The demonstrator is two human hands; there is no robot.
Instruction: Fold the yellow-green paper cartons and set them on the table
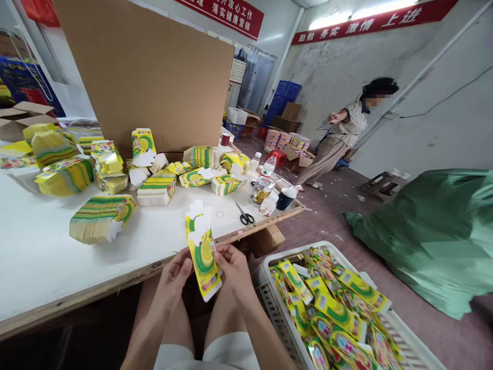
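Over my lap, at the table's front edge, I hold a yellow and green printed carton with white flaps at its far end. My left hand pinches its left edge between thumb and fingers. On the opposite edge, my right hand grips it with closed fingers. Beyond it on the white table lie stacks of like flat cartons, the nearest stack to the left. A white plastic basket to my right holds many yellow printed packs.
Black-handled scissors lie near the table's right corner, beside a dark cup, a clear jar and a red-capped bottle. A large cardboard sheet stands behind the stacks. At right are a green sack and a standing person.
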